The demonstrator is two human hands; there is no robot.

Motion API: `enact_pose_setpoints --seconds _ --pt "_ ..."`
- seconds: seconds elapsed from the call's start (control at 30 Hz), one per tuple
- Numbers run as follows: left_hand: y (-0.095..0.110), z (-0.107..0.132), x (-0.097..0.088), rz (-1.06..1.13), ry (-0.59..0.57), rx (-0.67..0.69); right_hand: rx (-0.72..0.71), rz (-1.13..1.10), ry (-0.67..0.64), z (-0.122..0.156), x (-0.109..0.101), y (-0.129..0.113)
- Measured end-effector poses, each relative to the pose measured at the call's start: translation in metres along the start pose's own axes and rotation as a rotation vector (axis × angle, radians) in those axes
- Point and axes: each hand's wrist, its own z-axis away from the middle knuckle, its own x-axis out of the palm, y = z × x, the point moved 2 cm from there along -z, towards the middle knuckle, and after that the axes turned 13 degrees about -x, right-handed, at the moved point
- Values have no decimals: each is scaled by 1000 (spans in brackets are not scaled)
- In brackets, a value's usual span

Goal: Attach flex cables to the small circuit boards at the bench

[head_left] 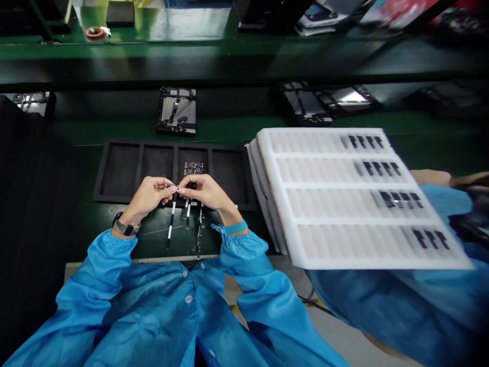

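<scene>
In front of me, both hands meet over the near edge of a black foam tray divided into compartments. My left hand pinches the upper end of a thin black-and-white flex cable, which hangs toward me. The fingertips of my right hand close on the same end from the other side; the exact join is hidden. Small circuit boards lie in the tray's third compartment, just beyond my right fingers. More flex strips hang over the tray's near edge, below my right hand.
Stacked white foam trays holding rows of small black parts stand at my right. A co-worker's hand and blue sleeve are beyond them. An opened device sits behind the black tray. A red tape roll rests on the shelf.
</scene>
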Motion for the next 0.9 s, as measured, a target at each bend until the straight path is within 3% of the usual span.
enact_pose_setpoints --seconds 0.43,0.6,0.7,0.8,0.9 --pt "15 14 -11 -58 81 -5 -124 137 123 -4 12 -5" --pt "32 27 -18 -74 139 41 -123 148 284 -2 -2 -2" --pt "60 39 -26 -72 252 120 -98 206 480 -2 -22 5" --pt "104 44 -31 -66 368 212 -47 359 638 -5 -40 12" --pt "156 26 -25 -79 410 327 110 522 648 -9 -48 15"
